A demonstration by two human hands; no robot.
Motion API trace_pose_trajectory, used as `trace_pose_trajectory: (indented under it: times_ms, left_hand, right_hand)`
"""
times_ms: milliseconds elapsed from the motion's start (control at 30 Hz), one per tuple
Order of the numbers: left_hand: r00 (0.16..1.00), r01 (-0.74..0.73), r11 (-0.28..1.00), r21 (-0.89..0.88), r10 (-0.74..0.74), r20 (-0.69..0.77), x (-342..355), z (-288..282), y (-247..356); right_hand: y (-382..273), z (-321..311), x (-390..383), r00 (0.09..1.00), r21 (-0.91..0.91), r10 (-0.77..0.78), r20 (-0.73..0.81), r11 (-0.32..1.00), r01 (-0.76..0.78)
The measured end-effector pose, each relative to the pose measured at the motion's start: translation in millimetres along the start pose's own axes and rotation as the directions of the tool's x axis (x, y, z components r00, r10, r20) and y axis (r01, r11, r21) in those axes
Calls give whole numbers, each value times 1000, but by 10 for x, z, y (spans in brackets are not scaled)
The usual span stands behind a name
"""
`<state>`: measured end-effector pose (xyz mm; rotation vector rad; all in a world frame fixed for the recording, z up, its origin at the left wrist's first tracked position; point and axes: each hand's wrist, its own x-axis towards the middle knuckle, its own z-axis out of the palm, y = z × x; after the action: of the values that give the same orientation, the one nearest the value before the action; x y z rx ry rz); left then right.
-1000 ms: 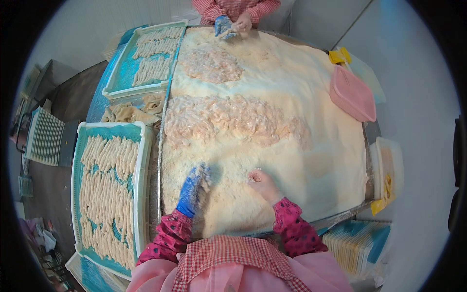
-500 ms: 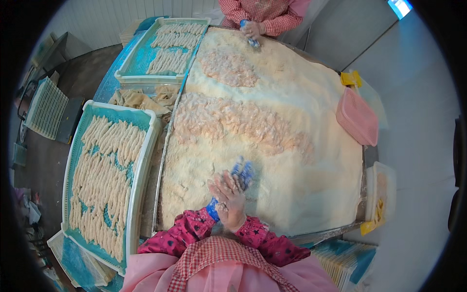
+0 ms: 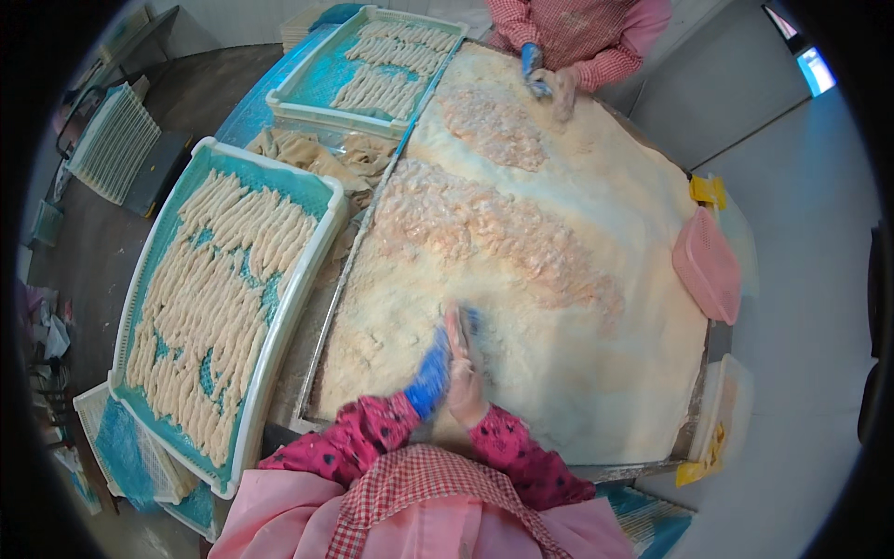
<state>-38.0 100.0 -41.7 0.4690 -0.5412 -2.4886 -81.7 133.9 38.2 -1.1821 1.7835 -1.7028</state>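
Note:
My left hand (image 3: 435, 363), in a flour-coated blue glove, and my right hand (image 3: 463, 368), in a clear glove, are pressed palm to palm with fingers straight, blurred; anything between them is hidden. They are over a broad flour-covered tray (image 3: 577, 391), near its front. Pale pink, wet-looking pieces (image 3: 475, 219) lie in a long heap beyond them, with a smaller heap (image 3: 494, 130) behind. At the left, a white crate (image 3: 331, 210) with a blue liner holds several rows of floured strips (image 3: 214, 307); a second crate (image 3: 428, 28) of strips stands behind it.
A co-worker in red checks works across the tray with gloved hands (image 3: 545, 79). Crumpled beige cloths (image 3: 307, 158) lie between the crates. A pink basket (image 3: 708, 265) and a pale container (image 3: 731, 401) line the right edge. Stacked racks (image 3: 116, 140) stand at far left.
My hands were apart a second ago, then overlapped with fingers spread; now they are upright palm to palm. The view has shifted, putting the table higher and further right in the picture.

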Motion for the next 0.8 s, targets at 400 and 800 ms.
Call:
trace_pose_trajectory:
  times_ms: [400,800]
  left_hand:
    - [822,103,811,576,256,-509,-58,126,1702]
    - [972,99,762,640,63,-225,-121,-155,1114]
  right_hand:
    - [566,829,-58,744,-473,-287,603,622,624]
    - [798,-1167,-382,812,26,565,-146,823,-568]
